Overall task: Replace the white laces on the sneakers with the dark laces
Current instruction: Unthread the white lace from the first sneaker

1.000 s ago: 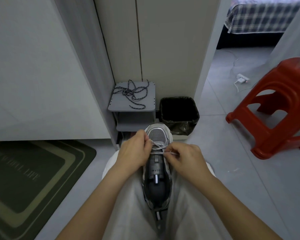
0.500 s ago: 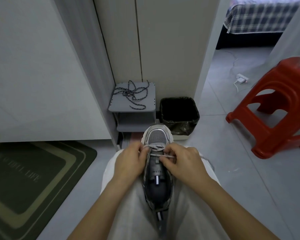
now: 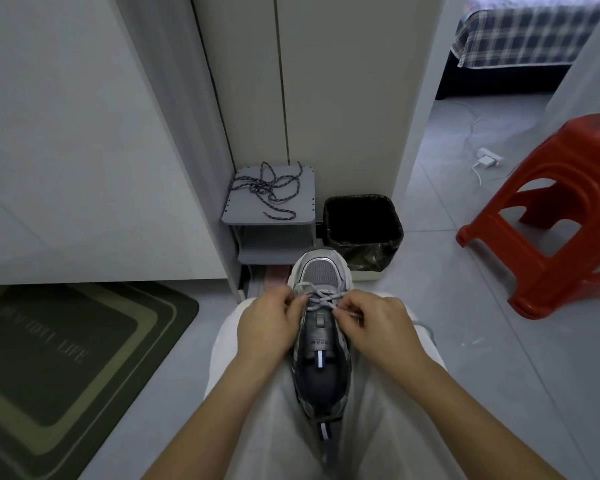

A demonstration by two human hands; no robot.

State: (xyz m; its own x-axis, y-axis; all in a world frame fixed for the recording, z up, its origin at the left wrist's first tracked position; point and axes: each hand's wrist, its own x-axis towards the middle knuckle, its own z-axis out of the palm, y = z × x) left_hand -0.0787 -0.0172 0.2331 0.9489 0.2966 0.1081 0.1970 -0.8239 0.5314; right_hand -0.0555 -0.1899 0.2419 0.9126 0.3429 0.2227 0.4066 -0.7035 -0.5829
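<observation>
Pinching white lace (image 3: 321, 300) on sneaker (image 3: 321, 379), left hand (image 3: 267, 329), right hand (image 3: 374, 329), bag-lined bin (image 3: 368, 251)

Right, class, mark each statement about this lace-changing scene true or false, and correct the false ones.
1. The dark laces lie on the grey shelf. True.
2. The sneaker rests on the red stool. False: it lies on the person's lap; the red stool stands apart at the right.
3. The left hand and the right hand both pinch the white lace. True.
4. The bin stands left of the grey shelf. False: it stands right of it.
5. The white lace is fully out of the sneaker. False: it crosses the eyelets near the toe.
</observation>
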